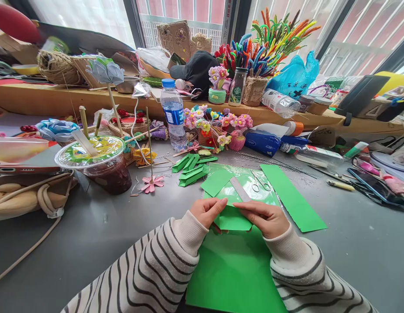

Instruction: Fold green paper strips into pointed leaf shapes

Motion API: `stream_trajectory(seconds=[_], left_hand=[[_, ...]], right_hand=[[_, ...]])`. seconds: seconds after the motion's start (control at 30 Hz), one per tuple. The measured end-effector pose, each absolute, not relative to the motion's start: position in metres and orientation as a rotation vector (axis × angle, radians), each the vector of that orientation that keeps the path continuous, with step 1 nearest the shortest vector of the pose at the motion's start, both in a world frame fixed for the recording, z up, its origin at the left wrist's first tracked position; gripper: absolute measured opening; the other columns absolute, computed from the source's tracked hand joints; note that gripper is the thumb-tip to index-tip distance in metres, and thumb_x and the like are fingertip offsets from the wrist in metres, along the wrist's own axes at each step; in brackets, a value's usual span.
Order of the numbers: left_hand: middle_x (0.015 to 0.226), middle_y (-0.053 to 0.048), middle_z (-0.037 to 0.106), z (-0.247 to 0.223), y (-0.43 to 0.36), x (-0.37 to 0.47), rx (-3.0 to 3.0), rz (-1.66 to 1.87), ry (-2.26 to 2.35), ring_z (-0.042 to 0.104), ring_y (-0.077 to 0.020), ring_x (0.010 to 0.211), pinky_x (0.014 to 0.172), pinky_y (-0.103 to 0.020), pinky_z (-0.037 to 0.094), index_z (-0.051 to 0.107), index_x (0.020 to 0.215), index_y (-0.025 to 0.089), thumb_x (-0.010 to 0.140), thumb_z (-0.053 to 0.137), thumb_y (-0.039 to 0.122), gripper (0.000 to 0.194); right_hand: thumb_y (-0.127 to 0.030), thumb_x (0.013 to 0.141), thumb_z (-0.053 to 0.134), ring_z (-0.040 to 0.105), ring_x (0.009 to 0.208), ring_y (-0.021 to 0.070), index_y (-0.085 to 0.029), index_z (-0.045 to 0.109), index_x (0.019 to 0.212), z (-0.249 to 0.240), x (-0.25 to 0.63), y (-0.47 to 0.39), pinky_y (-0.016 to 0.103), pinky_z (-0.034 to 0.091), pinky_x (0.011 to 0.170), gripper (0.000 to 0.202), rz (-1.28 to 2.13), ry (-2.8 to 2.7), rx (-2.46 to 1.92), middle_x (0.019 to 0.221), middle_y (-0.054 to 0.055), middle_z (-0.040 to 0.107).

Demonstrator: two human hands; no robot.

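Two hands pinch a folded green paper piece [233, 218] above a large green sheet [236, 271].

The left hand [206, 213] grips the piece's left side between thumb and fingers, and the right hand [265, 217] pinches its right side the same way, thumbs on the near side hard to make out. Just beyond, a ruler [240, 189] and scissors [261, 181] lie on a clear plastic sleeve [246, 170], near a long green strip [291, 198] on the gray counter [352, 252].
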State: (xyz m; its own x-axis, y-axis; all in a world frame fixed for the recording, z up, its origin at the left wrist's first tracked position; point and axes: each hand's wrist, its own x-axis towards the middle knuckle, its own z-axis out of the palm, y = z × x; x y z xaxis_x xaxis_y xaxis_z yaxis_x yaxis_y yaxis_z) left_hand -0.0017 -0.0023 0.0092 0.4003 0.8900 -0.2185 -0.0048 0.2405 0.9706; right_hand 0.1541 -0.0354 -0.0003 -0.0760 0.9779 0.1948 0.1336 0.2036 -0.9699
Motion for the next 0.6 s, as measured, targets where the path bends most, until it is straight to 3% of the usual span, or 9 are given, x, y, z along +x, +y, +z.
stream_trajectory(seconds=[0.17,0.37,0.6], left_hand=[[0.037,0.005,0.045,0.0090,-0.0029,-0.0019,1.173,0.741,0.986,0.050,-0.0091,0.032,0.027,-0.015,0.038,0.051,0.052,0.013,0.062,0.052,0.038,0.028],[0.041,0.004,0.048,0.0077,-0.0018,-0.0023,1.148,0.735,0.967,0.050,-0.0085,0.034,0.032,-0.017,0.043,0.054,0.061,0.011,0.062,0.054,0.035,0.024],[0.049,0.002,0.049,0.0041,-0.0014,-0.0020,1.170,0.781,0.964,0.050,-0.0084,0.043,0.039,-0.020,0.047,0.055,0.066,0.010,0.061,0.055,0.035,0.026]], right_hand=[[-0.012,0.067,0.051,0.057,0.062,0.0139,-0.025,0.064,0.081,-0.0032,0.1557,-0.0334,0.020,0.050,0.042,0.024,0.922,-1.533,-1.072,0.073,0.001,0.064],[-0.014,0.066,0.053,0.056,0.059,0.0130,-0.024,0.065,0.080,-0.0012,0.1523,-0.0357,0.018,0.049,0.035,0.020,0.996,-1.440,-1.115,0.074,0.002,0.063],[-0.028,0.068,0.053,0.054,0.037,0.0068,-0.019,0.065,0.078,0.0045,0.1516,-0.0362,0.018,0.048,0.034,0.017,1.128,-1.274,-1.216,0.075,0.002,0.064]])
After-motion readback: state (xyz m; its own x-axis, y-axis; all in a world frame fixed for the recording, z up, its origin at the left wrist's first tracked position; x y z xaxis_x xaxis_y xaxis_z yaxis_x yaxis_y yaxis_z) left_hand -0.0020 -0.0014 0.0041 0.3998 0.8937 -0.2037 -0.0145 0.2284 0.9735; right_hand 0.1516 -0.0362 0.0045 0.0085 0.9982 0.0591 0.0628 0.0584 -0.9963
